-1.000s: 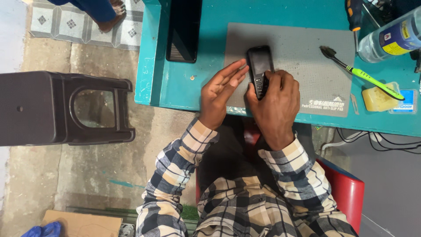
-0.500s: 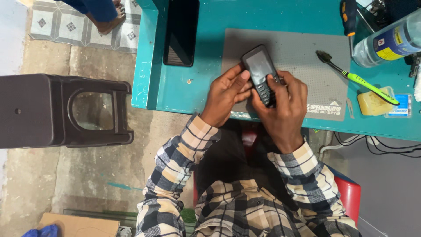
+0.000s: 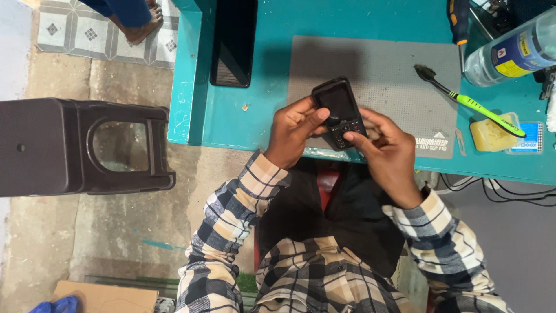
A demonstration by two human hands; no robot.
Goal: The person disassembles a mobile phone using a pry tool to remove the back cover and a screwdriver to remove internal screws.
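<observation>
Teal workbench (image 3: 272, 122), grey anti-slip mat (image 3: 382, 75): left hand (image 3: 292, 133) and right hand (image 3: 388, 153) both grasp a black keypad phone (image 3: 339, 113), screen up.

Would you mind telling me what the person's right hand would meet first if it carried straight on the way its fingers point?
The right hand points up and to the left, and its fingers already touch the black keypad phone. Beyond the phone lies the left hand, which grips the other side, though depth is hard to judge.
</observation>
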